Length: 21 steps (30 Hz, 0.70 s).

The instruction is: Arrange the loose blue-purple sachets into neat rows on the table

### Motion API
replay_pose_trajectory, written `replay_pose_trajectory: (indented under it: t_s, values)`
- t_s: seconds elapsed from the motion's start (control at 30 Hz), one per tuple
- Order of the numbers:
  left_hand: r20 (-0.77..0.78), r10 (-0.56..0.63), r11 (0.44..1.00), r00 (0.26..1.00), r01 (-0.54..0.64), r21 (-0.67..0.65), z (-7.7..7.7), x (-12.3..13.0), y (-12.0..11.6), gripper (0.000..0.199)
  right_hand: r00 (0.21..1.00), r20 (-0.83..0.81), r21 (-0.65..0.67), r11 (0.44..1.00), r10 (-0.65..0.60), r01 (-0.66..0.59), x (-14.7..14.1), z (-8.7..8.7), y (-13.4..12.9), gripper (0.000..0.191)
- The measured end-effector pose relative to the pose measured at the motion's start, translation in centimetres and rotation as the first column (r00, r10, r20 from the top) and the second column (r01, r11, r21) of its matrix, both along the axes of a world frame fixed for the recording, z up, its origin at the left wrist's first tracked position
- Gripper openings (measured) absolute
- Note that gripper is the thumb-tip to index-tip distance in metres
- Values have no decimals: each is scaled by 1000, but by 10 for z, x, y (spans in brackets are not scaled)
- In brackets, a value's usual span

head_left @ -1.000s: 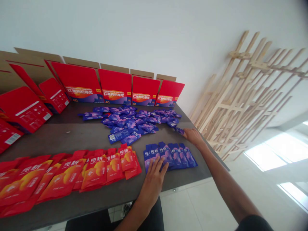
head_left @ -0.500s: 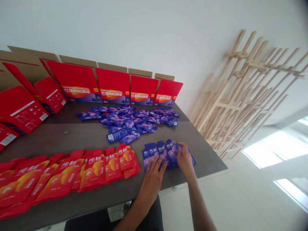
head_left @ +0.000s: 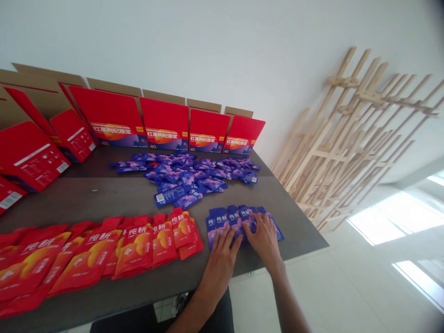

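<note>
A row of overlapping purple pouches (head_left: 222, 222) with white lettering lies near the table's front edge. My left hand (head_left: 221, 259) rests on the lower part of the row, fingers stretched out and slightly spread. Over the right end is my right hand (head_left: 265, 238), its thumb and fingers apart on the pouches and covering part of them. Neither hand lifts a pouch. To the left, a longer row of overlapping red pouches (head_left: 135, 247) runs along the front edge. Behind, purple pouches (head_left: 187, 178) lie in a loose heap.
Open red cartons (head_left: 164, 122) stand along the wall at the back of the dark table (head_left: 114, 196). More red cartons (head_left: 34, 157) are at the left. Wooden easels (head_left: 333, 152) lean against the wall beyond the table's right edge.
My right hand has shifted left over the purple row, its thumb now spread away from the fingers. My left hand stays on the row's lower part.
</note>
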<state>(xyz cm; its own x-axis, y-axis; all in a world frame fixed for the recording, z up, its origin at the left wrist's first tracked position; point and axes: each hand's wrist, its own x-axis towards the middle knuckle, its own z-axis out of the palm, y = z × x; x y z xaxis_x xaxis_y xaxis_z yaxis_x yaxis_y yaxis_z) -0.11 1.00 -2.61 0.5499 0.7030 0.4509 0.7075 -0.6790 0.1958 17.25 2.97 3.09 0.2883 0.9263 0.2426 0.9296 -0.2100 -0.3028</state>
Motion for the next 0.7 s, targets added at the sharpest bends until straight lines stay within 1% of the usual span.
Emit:
replay_pose_trajectory:
  t_s: [0.07,0.17,0.23,0.27,0.33,0.4,0.43,0.5,0.57,0.6,0.63,0.7]
  values:
    - [-1,-2,1000,1000,2,-4,1,0,0,56,1000,9,15,1000,4,-4,3,-5,-2,37]
    - [-2,-2,1000,1000,2,-12,3,0,-1,55,999,27,38,999,19,-20,10,-9,-4,39]
    - [1,0,1000,1000,0,-17,4,0,-2,57,999,26,55,998,41,-43,20,-6,4,42]
    - [1,-2,1000,1000,2,-21,5,-1,-2,58,998,28,69,996,55,-57,26,-2,12,44]
    - [1,-10,999,1000,10,-32,6,-1,-3,59,994,53,102,990,91,-96,40,11,40,43]
    - [6,-15,999,1000,15,-47,6,-1,-3,59,981,127,111,981,145,-159,52,26,82,41]
    - [10,-15,998,1000,16,-53,6,-1,-3,59,968,177,85,977,177,-195,57,33,105,41]
    - [21,-15,998,1000,16,-60,5,-1,-3,59,935,275,-17,973,224,-228,65,43,151,47]
    - [28,-12,998,1000,14,-66,5,-1,-3,61,906,321,-150,960,275,-238,71,45,188,51]
    - [30,-10,998,1000,12,-69,5,-1,-3,61,897,330,-211,949,294,-233,73,44,200,52]
    - [31,-9,997,999,11,-73,6,-1,-4,62,892,333,-259,939,307,-227,76,41,209,52]
    - [31,-11,996,999,14,-83,8,-1,-5,62,883,337,-310,924,327,-224,82,36,218,50]
